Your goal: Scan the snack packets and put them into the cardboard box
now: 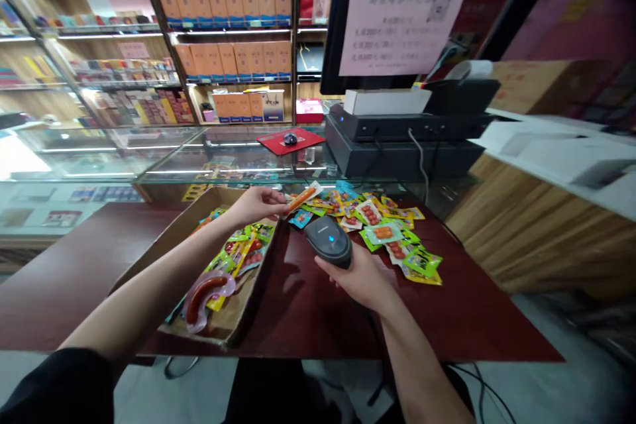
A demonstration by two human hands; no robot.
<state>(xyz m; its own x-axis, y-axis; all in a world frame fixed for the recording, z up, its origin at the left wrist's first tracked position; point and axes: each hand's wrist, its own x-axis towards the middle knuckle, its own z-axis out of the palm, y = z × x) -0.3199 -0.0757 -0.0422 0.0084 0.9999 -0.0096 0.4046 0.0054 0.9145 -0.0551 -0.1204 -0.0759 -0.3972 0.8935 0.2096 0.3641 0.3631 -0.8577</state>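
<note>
My left hand (261, 205) pinches one end of a thin packaged sausage (302, 199) and holds it above the table, past the box's right edge. In my right hand (358, 275) is a black barcode scanner (328, 240) with a blue light on top, its head tipped toward the sausage. Under my left forearm stands an open cardboard box (231, 328) with several snack packets inside. A curved sausage in clear wrap (207, 295) lies at its near end. Beyond the scanner, a loose pile of small snack packets (370, 212) spreads across the table to the right.
The dark red table (318, 318) meets a glass display counter (199, 152). On the counter are a mouse (290, 139) on a red mat, a monitor with a pink notice (405, 23), and a black cash drawer (397, 152). Cables (484, 384) hang below at the right.
</note>
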